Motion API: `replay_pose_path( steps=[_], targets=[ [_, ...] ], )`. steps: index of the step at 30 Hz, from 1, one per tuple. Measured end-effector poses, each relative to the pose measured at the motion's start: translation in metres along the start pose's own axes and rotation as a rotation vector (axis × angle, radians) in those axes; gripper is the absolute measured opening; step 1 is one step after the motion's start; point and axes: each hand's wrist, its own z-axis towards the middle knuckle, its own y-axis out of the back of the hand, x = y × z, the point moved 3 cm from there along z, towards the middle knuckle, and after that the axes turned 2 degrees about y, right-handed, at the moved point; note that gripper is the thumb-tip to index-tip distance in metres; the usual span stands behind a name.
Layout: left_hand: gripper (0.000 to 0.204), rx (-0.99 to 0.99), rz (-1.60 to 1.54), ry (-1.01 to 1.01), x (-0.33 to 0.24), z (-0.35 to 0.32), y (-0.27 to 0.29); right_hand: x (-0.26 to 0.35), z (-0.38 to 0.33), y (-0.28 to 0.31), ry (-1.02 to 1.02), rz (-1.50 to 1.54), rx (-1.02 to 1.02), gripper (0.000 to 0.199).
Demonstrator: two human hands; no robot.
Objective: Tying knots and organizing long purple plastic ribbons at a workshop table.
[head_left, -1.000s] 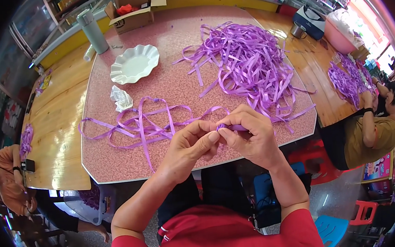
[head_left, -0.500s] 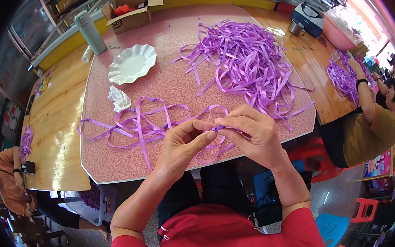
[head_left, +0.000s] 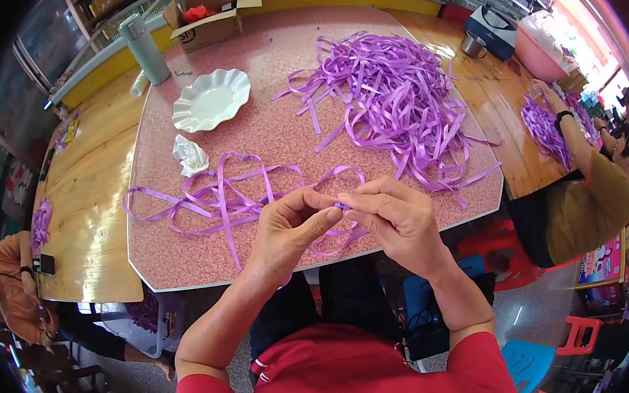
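Between my fingertips, above the table's near edge, is a small dark purple knot or clip on a purple ribbon (head_left: 342,206). My left hand (head_left: 287,228) pinches it from the left with thumb and index finger. From the other side my right hand (head_left: 399,223) grips it, thumb and fingers pressed together. Loops of the same ribbon (head_left: 224,196) lie on the table beyond my left hand, a few with small dark purple pieces on them. A large tangled heap of purple ribbons (head_left: 395,94) sits at the back right. Whether the small piece is tied or clipped, I cannot make out.
On the pink speckled table (head_left: 186,254) stand a white scalloped dish (head_left: 211,101), crumpled white paper (head_left: 190,156), a green bottle (head_left: 147,54) and an open carton (head_left: 209,33). A person (head_left: 588,197) handles ribbons at right; another person (head_left: 15,283) sits at left.
My right hand has shifted slightly left, closer to my left fingertips. A bit of ribbon now shows below my left wrist. The person at right has moved an arm.
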Motion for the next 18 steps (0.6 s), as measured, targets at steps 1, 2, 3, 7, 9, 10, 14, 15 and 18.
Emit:
replay_pose_path(
  steps=[1,2,3,7,9,10,14,15,18],
  targets=[
    [0.009,0.004,0.004,-0.010,-0.0002,-0.0004,0.0001,-0.0021,-0.0017,-0.0005,-0.081,0.066,0.007,0.021],
    [0.009,0.008,0.008,-0.019,-0.0002,-0.0007,0.0002,-0.0040,-0.0032,-0.0011,-0.162,0.131,0.015,0.019],
    [0.009,0.008,0.008,-0.019,0.0006,-0.0011,0.0011,-0.0035,-0.0040,-0.0014,-0.162,0.131,0.015,0.019],
    [0.011,0.038,0.058,-0.063,-0.0005,-0.0027,0.0006,-0.0070,-0.0078,-0.0047,-0.354,0.397,-0.028,0.020],
    [0.011,0.037,0.073,-0.068,-0.0045,-0.0039,-0.0024,-0.0068,-0.0094,-0.0048,-0.424,0.503,-0.065,0.020],
    [0.009,0.023,0.066,-0.049,-0.0065,-0.0044,-0.0039,-0.0060,-0.0102,-0.0040,-0.484,0.544,-0.067,0.019],
    [0.007,0.006,0.070,-0.024,-0.0073,-0.0036,-0.0061,-0.0065,-0.0111,-0.0057,-0.474,0.547,-0.123,0.016],
    [0.007,0.008,0.070,-0.023,-0.0066,-0.0032,-0.0062,-0.0071,-0.0115,-0.0045,-0.474,0.546,-0.125,0.016],
    [0.007,-0.004,0.091,-0.033,-0.0034,-0.0031,-0.0041,-0.0040,-0.0081,-0.0008,-0.302,0.293,-0.077,0.016]
  ],
)
